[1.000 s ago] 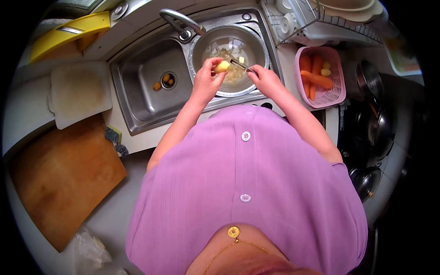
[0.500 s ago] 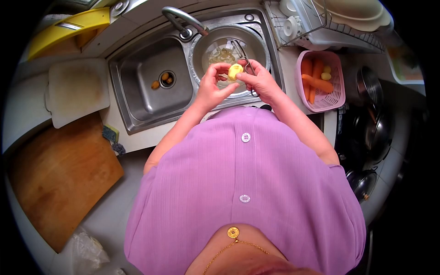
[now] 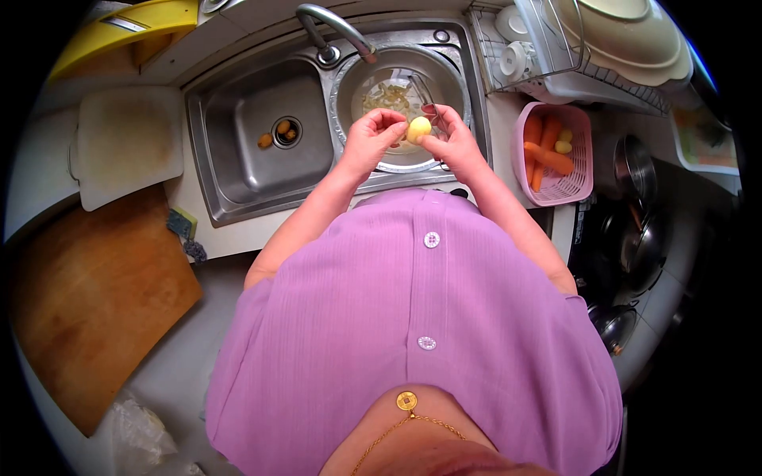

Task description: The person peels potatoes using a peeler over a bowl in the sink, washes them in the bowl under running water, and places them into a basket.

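A small peeled potato (image 3: 419,128) is pinched between the thumb and fingers of my right hand (image 3: 456,148), over the near part of a metal bowl (image 3: 343,89). The same hand also holds a metal peeler (image 3: 421,89), its head pointing up and away. My left hand (image 3: 371,143) is at the potato's left side, thumb and fingertips pinched together; whether they grip a bit of it is too small to tell. Water and pale peelings (image 3: 386,97) lie in the bowl, which sits in the right sink basin.
Small brown potatoes (image 3: 265,140) lie around the left basin's drain, and a faucet (image 3: 337,25) arches above. On the right stand a pink basket (image 3: 585,151) with carrots and peeled potatoes, and a dish rack (image 3: 627,94). Cutting boards (image 3: 131,147) lie left.
The potato has passed from my left hand to my right, beside the peeler. Both hands have drawn nearer to my body. The view has shifted slightly.
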Demonstrator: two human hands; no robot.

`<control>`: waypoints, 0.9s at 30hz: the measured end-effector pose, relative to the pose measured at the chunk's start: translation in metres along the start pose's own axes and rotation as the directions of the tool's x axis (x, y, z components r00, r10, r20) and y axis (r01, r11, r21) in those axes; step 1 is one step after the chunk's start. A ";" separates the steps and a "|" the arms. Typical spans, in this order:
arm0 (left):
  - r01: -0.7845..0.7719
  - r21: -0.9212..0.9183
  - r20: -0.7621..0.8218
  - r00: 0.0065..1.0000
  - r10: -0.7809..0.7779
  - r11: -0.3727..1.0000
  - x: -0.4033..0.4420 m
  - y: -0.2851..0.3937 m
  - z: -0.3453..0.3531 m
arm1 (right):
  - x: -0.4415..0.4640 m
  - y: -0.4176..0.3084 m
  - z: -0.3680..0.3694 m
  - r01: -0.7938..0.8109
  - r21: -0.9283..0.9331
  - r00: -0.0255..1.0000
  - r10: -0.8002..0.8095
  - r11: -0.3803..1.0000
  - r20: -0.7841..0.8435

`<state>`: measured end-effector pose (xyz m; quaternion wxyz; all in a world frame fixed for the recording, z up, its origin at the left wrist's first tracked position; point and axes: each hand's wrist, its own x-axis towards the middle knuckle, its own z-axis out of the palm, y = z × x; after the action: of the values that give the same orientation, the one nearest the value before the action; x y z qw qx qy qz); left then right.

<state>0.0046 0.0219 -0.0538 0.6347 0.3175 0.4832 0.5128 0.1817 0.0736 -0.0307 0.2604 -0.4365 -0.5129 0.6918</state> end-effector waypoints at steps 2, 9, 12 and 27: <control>0.066 -0.090 -0.051 0.996 -0.070 0.994 0.003 0.001 -0.006 | 0.002 -0.005 -0.005 -0.128 0.101 0.992 0.126 0.987 0.017; -0.262 0.873 0.176 0.956 0.233 0.413 0.016 -0.048 -0.038 | 0.017 0.001 -0.015 -0.409 0.601 0.912 0.326 0.687 0.248; 0.027 0.808 -0.040 0.999 0.009 0.588 0.016 -0.021 -0.042 | 0.023 0.005 -0.014 -0.437 0.551 0.899 0.371 0.711 0.235; -0.105 0.118 -0.437 0.887 0.147 0.987 0.189 0.041 -0.168 | 0.062 -0.018 0.018 -0.479 0.259 0.874 0.427 0.839 0.232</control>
<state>-0.1655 0.1989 -0.1274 0.4580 0.2512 0.6163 0.5894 0.1346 0.1211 -0.0334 0.1105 -0.4408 -0.3002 0.8387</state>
